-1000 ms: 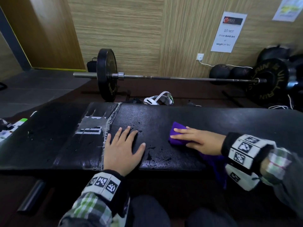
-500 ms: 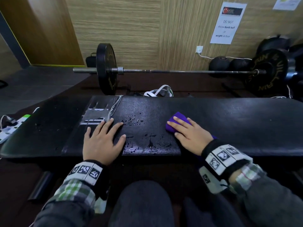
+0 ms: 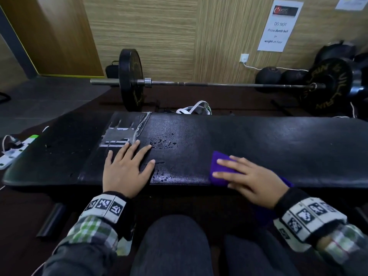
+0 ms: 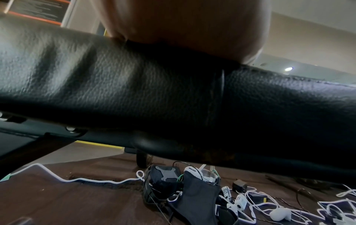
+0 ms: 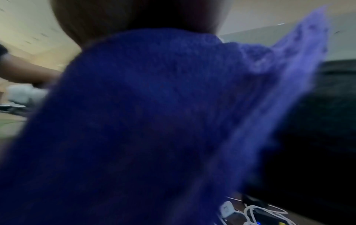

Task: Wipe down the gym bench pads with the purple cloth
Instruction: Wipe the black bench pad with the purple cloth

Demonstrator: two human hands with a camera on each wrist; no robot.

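A long black bench pad (image 3: pixel 258 144) runs across the head view, with water droplets (image 3: pixel 163 144) near its middle and a taped seam (image 3: pixel 139 126) to the left. My left hand (image 3: pixel 127 168) lies flat and spread on the pad by the seam. My right hand (image 3: pixel 245 176) presses flat on the purple cloth (image 3: pixel 219 166) at the pad's near edge, right of the wet patch. Part of the cloth hangs over the front edge and fills the right wrist view (image 5: pixel 154 121). The left wrist view shows the pad's front side (image 4: pixel 173 94) under my palm.
A loaded barbell (image 3: pixel 199 84) lies on the floor behind the bench, with weight plates (image 3: pixel 326 84) at the right wall. Cables, chargers and white gear (image 4: pixel 212 190) lie on the floor under the bench. A power strip (image 3: pixel 12 152) sits at the left. My knees (image 3: pixel 173 246) are below.
My right hand has slid the cloth to the right and toward the near edge of the pad. The left hand stays flat by the seam. The head view has shifted slightly.
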